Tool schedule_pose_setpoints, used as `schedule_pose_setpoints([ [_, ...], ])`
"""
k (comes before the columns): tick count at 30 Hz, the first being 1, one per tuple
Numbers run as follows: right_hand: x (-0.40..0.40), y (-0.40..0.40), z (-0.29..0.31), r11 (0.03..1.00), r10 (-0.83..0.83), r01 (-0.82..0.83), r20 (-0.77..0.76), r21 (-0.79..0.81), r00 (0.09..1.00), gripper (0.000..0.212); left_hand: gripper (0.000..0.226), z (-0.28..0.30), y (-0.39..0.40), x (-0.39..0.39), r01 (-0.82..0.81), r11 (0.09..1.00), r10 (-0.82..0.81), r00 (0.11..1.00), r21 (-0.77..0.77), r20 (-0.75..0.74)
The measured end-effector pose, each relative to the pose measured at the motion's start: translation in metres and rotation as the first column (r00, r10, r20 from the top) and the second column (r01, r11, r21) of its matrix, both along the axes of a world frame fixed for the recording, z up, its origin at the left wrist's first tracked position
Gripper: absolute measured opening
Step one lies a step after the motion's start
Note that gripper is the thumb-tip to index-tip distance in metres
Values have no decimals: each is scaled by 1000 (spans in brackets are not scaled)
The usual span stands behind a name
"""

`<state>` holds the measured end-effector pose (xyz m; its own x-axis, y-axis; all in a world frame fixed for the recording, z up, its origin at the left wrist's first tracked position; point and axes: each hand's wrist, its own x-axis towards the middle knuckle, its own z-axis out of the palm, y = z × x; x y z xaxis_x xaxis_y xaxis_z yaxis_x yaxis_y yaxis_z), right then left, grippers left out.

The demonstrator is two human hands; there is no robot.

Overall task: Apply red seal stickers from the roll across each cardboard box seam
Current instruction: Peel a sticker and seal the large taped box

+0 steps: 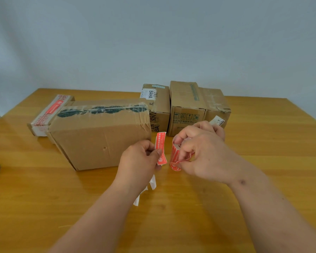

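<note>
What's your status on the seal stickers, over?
Left hand pinches one peeled red seal sticker. Right hand holds the sticker roll. Big box seam not yet stickered. Nothing in the way.

A single red seal sticker (161, 148) with white print is upright, slightly curled, pinched above the table's middle. Just right of it is the small red sticker roll (175, 157), held on end. Five cardboard boxes sit toward the far edge; the large box (98, 134) is nearest.
</note>
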<state>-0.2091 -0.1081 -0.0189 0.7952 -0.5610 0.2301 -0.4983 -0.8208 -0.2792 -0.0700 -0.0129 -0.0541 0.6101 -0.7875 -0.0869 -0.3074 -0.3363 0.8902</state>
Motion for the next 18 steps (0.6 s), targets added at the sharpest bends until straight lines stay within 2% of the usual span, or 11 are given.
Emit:
schedule_pose_setpoints([
  [5,-3,3,1,1000,16,-16,-62,-3,998,12,10,3,4,-2,-31,999,32,999,-45,34],
  [11,5,9,7,995,-104,105,103,-1,989,30,9,12,13,-4,83,994,-93,982,-69,-163],
  [14,10,12,12,987,-148,137,159,79,976,17,11,18,19,-6,141,989,-149,973,-54,-179],
  [18,11,18,17,985,-126,99,196,141,973,23,11,22,29,-4,180,983,-185,968,-45,-170],
])
